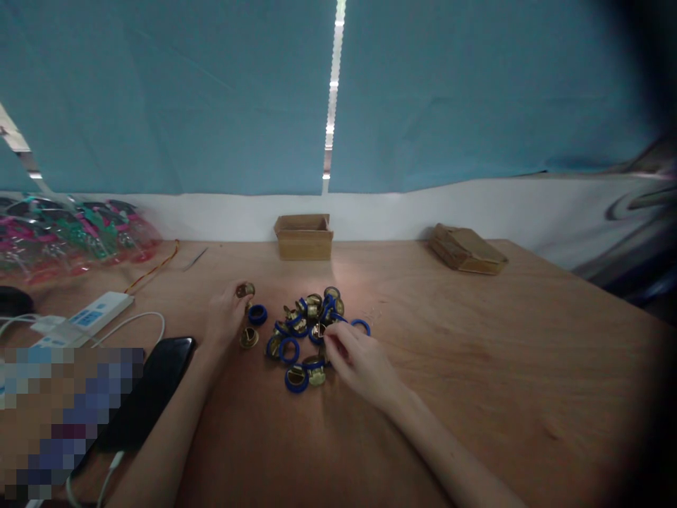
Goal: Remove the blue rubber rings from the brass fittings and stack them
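Observation:
My left hand [228, 310] is closed, thumb and fingers pinching a round brass-coloured metal piece [245, 290] just above the table. Below it lie a loose blue ring [257, 315] and another round brass-coloured piece [249, 338]. My right hand [362, 358] reaches to the right side of a pile of brass-coloured pieces with blue rings [300, 326]. Its thumb and forefinger are closed together beside a ringed piece [318, 333]; what lies between the fingertips is too small to make out. Bare blue rings [289, 351] lie among the pile.
An open cardboard box [305, 245] stands at the back, with a flattened carton [468, 249] to its right. On the left are a black phone [153, 388], a white power strip [106, 310] with cables, and plastic-wrapped colourful items [79, 236]. A blue curtain [211, 99] hangs behind.

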`<state>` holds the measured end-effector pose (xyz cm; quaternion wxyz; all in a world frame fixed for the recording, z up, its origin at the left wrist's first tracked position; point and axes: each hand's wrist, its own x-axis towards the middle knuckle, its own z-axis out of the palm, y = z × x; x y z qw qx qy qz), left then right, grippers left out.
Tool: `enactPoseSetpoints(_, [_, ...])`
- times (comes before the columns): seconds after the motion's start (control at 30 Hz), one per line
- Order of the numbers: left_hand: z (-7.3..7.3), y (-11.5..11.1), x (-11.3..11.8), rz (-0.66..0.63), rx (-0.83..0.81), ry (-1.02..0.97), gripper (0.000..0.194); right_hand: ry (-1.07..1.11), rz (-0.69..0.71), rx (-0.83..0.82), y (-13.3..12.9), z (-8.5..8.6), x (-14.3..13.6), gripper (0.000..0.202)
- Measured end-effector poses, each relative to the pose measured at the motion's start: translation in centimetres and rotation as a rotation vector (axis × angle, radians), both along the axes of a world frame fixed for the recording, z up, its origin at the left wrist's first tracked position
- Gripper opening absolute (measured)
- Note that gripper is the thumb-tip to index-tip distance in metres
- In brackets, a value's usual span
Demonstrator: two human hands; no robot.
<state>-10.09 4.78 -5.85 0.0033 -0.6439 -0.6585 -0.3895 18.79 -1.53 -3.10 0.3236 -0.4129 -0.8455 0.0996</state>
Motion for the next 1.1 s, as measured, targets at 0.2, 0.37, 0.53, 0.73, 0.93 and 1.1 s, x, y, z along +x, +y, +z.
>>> enactPoseSetpoints(0.2, [-0.2,1.8,0.5,-0.095,-0.099,-0.001,0.026,0.01,0.005,0.003,0.2,0.3,0.2,0.01])
enactPoseSetpoints(0.37, [0.6,3.6,0.4,-0.153,-0.209,0.072,0.024,0.028,-0.012,-0.006,0.2,0.5,0.3,0.011])
enactPoseSetpoints(0.53, [0.2,4.8,0.8,-0.147,-0.319,0.147,0.026,-0.001,-0.03,-0.025,0.3,0.4,0.4,0.012])
enactPoseSetpoints(0.73, [1.1,4.4,1.7,-0.099,-0.351,0.246,0.03,0.01,-0.07,-0.049,0.6,0.4,0.6,0.012])
enactPoseSetpoints(0.93, [3.7,-0.1,5.3,-0.206,-0.26,0.295,0.035,0.049,-0.139,-0.06,1.1,0.6,1.3,0.012])
enactPoseSetpoints(1.1, [3.2,-3.0,8.1,-0.416,-0.227,0.283,0.033,0.036,-0.161,-0.07,1.4,0.8,1.8,0.012])
